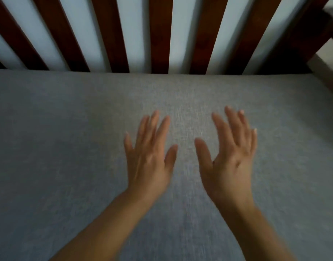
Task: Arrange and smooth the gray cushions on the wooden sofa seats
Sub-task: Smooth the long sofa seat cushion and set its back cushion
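Two bare forearms reach in from the near edge, side by side, and end in hands held palm-down over the middle of the gray cushion (67, 129). That placement suits a smoothing pass, since flat palms spread pressure across the cloth instead of bunching it. Left hand (149, 157) has its fingers straight and lightly fanned, released, grasping nothing; right hand (229, 157) is likewise released with fingers extended, its outer edge tilted up slightly. Both are blurred, and whether the palms press the fabric or hover just above it cannot be told. Beyond the fingertips the cushion lies flat on the seat with no visible wrinkle, its far edge tucked against the dark wooden slats (160, 34) of the sofa back, which suggests it is already seated squarely and only needs surface smoothing
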Demonstrator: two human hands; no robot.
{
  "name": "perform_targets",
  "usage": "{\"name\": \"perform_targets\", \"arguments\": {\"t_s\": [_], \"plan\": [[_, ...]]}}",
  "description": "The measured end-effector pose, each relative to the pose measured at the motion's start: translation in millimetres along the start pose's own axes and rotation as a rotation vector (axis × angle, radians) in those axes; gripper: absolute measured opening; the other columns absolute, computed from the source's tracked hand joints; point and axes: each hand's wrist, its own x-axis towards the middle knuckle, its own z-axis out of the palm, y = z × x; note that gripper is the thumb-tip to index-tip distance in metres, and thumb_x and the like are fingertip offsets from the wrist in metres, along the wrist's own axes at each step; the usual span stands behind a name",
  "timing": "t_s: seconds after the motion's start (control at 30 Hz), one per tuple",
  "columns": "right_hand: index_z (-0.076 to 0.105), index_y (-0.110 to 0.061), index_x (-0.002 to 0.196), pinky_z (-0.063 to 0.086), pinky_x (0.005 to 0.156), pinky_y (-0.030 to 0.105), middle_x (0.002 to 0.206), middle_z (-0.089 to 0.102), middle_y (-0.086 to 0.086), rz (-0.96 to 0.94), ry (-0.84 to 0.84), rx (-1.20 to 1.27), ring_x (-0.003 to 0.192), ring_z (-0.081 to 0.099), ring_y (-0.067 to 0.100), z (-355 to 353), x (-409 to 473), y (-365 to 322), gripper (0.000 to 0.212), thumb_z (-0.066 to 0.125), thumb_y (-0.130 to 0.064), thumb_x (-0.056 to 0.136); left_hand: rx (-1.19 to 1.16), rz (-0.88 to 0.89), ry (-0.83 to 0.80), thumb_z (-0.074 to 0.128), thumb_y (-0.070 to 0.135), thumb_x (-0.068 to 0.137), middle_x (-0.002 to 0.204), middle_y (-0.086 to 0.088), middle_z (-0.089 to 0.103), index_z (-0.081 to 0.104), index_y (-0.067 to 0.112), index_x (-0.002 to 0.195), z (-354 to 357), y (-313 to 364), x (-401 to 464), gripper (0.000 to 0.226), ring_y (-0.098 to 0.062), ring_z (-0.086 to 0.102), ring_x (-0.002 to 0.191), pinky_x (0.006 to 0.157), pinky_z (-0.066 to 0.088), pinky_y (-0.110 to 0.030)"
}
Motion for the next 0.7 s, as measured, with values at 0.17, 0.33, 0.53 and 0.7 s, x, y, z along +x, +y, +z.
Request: {"name": "perform_targets", "arguments": {"t_s": [0.17, 0.33, 0.53, 0.7], "plan": [[0.034, -0.022, 0.148, 0.011, 0.116, 0.055, 0.16, 0.01, 0.008, -0.093, -0.574, -0.352, 0.147, 0.009, 0.03, 84.8, -30.5, 13.8, 0.068, 0.034, -0.059, 0.09, 0.23, -0.066, -0.337, 0.022, 0.06, 0.089, 0.158, -0.001, 0.018, 0.031, 0.025, 0.149, 30.8, -75.1, -8.4, 0.07, -0.027, 0.022, 0.144, 0.105, 0.028, -0.067], [0.042, -0.023, 0.141, -0.001, 0.118, 0.045, 0.158, 0.02, 0.007, -0.093, -0.278, -0.056, 0.147, 0.008, 0.024, 99.9, 66.3, -46.4, 0.058, 0.051, -0.046, 0.089, 0.123, -0.191, 0.03, 0.017, 0.052, 0.089, 0.159, -0.003, 0.018, 0.027, 0.02, 0.15, -11.3, -115.6, 75.7, 0.07, -0.025, 0.016, 0.146, 0.111, 0.01, -0.059], [0.022, -0.028, 0.151, 0.003, 0.118, 0.052, 0.161, -0.003, 0.008, -0.1, -0.772, -0.354, 0.147, -0.002, 0.029, 191.8, 61.7, -54.4, 0.076, 0.037, -0.065, 0.086, 0.25, -0.09, -0.244, 0.033, 0.049, 0.085, 0.151, -0.011, 0.036, 0.04, 0.014, 0.142, 16.5, -180.2, 88.5, 0.067, -0.029, 0.036, 0.137, 0.093, 0.039, -0.069], [0.044, -0.018, 0.141, 0.01, 0.116, 0.041, 0.153, 0.029, 0.01, -0.19, -0.074, 0.034, 0.144, 0.021, 0.025, 199.3, 194.9, -123.7, 0.055, 0.058, -0.034, 0.09, 0.015, -0.078, 0.211, 0.025, 0.047, 0.092, 0.157, -0.006, 0.022, 0.027, 0.016, 0.149, -27.5, -171.0, 214.0, 0.065, -0.024, 0.018, 0.145, 0.109, 0.008, -0.056]]}}
